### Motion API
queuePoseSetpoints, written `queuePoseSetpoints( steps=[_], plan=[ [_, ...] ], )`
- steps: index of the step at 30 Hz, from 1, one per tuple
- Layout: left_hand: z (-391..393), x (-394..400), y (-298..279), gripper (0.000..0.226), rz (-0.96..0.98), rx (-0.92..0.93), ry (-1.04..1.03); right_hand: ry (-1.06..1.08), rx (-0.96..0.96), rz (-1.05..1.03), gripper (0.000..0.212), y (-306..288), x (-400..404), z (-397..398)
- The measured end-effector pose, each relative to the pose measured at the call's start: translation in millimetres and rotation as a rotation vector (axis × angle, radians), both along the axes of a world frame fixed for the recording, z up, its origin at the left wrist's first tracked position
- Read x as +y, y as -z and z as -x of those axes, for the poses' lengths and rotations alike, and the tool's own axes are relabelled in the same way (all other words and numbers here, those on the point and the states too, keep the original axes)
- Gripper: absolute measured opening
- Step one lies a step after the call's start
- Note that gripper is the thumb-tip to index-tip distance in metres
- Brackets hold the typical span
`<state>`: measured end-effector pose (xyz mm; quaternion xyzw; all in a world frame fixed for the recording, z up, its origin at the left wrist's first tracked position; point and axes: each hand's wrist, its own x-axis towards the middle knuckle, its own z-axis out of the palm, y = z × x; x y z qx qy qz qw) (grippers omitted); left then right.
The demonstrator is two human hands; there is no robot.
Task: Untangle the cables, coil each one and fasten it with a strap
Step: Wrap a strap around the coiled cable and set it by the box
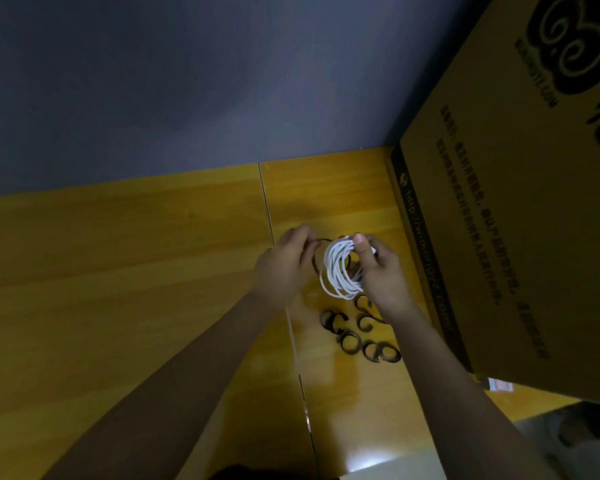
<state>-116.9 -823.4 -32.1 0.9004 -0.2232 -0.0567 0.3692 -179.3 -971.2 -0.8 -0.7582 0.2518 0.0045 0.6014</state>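
Right hand (pixel 381 271): thumb and fingers gripping one coiled white cable (pixel 340 268), held above the yellow wooden table (pixel 118 271). Left hand (pixel 284 265): fingers pinching one dark strap (pixel 317 252) beside the coil. Below them: loose curled straps (pixel 357 336), about six, count uncertain. One cardboard box (pixel 516 220) stands close at right

Yellow wood table (pixel 118 271), seam down the middle.
Dark curled straps (pixel 355 336) lie loose in a cluster right of the seam, near the box (pixel 516 237). Box sits on the table's right side, against the grey wall (pixel 187 81).
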Motion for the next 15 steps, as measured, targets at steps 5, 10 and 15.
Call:
queuePoseSetpoints(
  steps=[5,10,15],
  plan=[
    [-1,30,-35,0.006,0.282,0.177,-0.076,-0.186,-0.009,-0.018,0.021,-19,29,12],
    [6,55,-70,0.017,0.457,0.266,-0.15,-0.231,-0.12,-0.053,0.02,-48,69,22],
    [21,77,-105,0.007,0.568,0.313,-0.218,-0.261,-0.22,-0.037,0.023,-66,99,31]
  ],
)
